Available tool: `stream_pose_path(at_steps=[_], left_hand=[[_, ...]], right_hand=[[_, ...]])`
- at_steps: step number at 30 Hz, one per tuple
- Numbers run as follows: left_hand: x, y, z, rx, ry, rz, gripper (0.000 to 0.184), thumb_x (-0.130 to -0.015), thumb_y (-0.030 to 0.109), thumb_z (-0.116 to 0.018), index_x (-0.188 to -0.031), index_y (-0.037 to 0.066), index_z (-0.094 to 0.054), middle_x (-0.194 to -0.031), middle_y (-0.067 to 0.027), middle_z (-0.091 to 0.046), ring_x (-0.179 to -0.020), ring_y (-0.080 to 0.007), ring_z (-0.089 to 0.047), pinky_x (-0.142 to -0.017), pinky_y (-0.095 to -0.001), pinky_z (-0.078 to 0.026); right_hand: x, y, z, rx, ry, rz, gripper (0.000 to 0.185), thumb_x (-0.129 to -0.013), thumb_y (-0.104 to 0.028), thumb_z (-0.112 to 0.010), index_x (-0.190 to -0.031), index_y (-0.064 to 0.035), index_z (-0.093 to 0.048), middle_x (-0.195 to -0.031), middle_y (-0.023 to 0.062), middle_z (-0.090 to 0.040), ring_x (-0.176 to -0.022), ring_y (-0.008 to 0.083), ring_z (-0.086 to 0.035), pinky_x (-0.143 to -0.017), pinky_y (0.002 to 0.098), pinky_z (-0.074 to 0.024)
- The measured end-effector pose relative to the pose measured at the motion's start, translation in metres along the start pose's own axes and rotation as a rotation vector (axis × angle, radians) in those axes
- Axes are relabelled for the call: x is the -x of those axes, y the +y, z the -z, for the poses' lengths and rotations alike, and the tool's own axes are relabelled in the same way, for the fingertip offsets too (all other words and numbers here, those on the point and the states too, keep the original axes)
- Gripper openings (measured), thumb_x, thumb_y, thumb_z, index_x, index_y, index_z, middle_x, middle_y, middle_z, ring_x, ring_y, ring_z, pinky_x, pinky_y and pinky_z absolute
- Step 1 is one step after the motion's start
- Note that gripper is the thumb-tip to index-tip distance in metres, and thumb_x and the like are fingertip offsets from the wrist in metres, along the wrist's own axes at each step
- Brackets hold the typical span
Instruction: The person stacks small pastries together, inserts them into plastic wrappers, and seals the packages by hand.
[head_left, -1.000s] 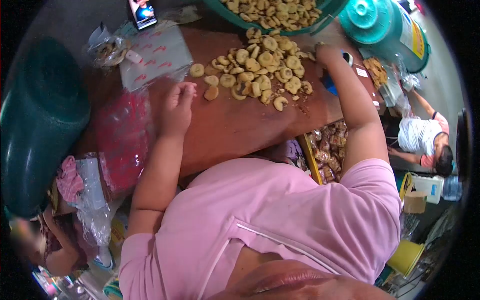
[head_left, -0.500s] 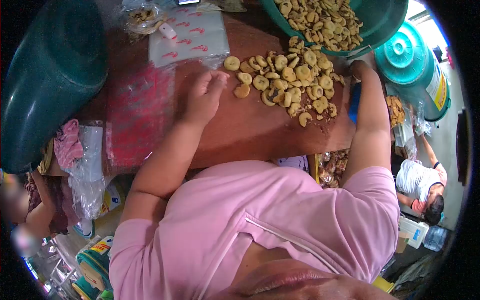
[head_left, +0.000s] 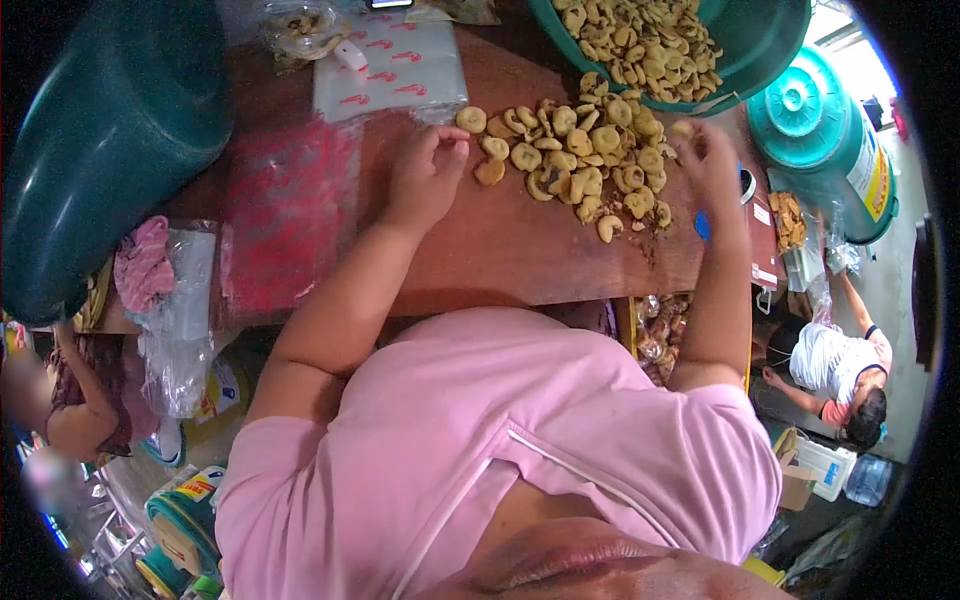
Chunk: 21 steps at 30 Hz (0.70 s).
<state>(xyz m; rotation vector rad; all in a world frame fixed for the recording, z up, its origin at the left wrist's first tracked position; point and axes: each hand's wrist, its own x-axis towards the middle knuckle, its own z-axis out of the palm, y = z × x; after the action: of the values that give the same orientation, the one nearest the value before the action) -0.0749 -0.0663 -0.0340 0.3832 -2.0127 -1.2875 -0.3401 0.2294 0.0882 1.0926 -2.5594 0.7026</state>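
My left hand (head_left: 428, 175) hovers at the left end of a heap of round yellow cookies (head_left: 590, 150) on the brown table. Its fingers are loosely bent, with a gap between thumb and forefinger and nothing visible between them. One cookie (head_left: 471, 120) lies just beyond those fingertips. On the heap's right side, my right hand (head_left: 708, 160) has its fingers curled around a pale yellow cookie (head_left: 683, 128), which is partly hidden. A green basin (head_left: 765, 60) with many more cookies stands behind the heap. Some cookies show dark filling or broken edges.
Clear plastic bags with red print (head_left: 390, 70) and a red-stained plastic sheet (head_left: 290, 210) lie to the left. A large dark green container (head_left: 110, 150) stands at far left, a lidded teal bucket (head_left: 800, 100) at right. Another person (head_left: 840, 365) is at the right.
My right hand has come left from the basin's near right edge to the heap, now with a cookie at its fingers. My left hand has shifted slightly right. The view has moved a little.
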Motion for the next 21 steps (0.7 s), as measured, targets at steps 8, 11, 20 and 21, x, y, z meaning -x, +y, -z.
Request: stream_pose_path(at_steps=[8,11,20,21], left_hand=[[-0.049,-0.038,-0.009,-0.77,-0.198,-0.307,0.041,-0.088,0.023,-0.067,-0.128,0.02,-0.064,-0.133,-0.0042,-0.063,-0.128,-0.0311,-0.051,-0.106,-0.0536,-0.041],[-0.065,-0.049,-0.008,-0.718,-0.317,-0.239,0.041,-0.087,0.031,-0.07,-0.127,0.023,-0.066,-0.134,-0.0042,-0.063,-0.127,-0.0296,-0.051,-0.104,-0.0572,-0.041],[-0.018,0.054,0.012,0.015,0.09,0.222,0.034,-0.095,0.03,-0.065,-0.121,0.009,-0.064,-0.116,-0.0088,-0.068,-0.106,-0.0274,-0.064,-0.094,-0.0443,-0.051],[-0.007,0.046,0.013,0.355,0.05,0.363,0.034,-0.096,0.03,-0.063,-0.122,0.008,-0.062,-0.115,-0.0092,-0.067,-0.105,-0.0266,-0.064,-0.092,-0.0427,-0.052]], right_hand=[[0.144,-0.133,-0.069,-0.524,-0.317,0.314,0.026,-0.087,-0.006,-0.074,-0.111,-0.0034,-0.067,-0.117,0.0159,-0.064,-0.113,0.0338,-0.062,-0.097,0.042,-0.05],[0.148,-0.126,-0.078,-0.599,-0.229,0.303,0.025,-0.088,-0.009,-0.075,-0.111,-0.0035,-0.069,-0.12,0.0168,-0.063,-0.117,0.0338,-0.061,-0.1,0.0411,-0.0488],[0.152,-0.129,-0.077,-0.502,-0.076,0.173,0.025,-0.085,-0.016,-0.078,-0.108,-0.0071,-0.072,-0.114,0.0178,-0.068,-0.112,0.0356,-0.062,-0.098,0.045,-0.0494],[0.154,-0.132,-0.074,-0.499,-0.103,0.104,0.025,-0.086,-0.017,-0.078,-0.107,-0.0069,-0.072,-0.112,0.0178,-0.068,-0.111,0.0353,-0.062,-0.097,0.0447,-0.0498]])
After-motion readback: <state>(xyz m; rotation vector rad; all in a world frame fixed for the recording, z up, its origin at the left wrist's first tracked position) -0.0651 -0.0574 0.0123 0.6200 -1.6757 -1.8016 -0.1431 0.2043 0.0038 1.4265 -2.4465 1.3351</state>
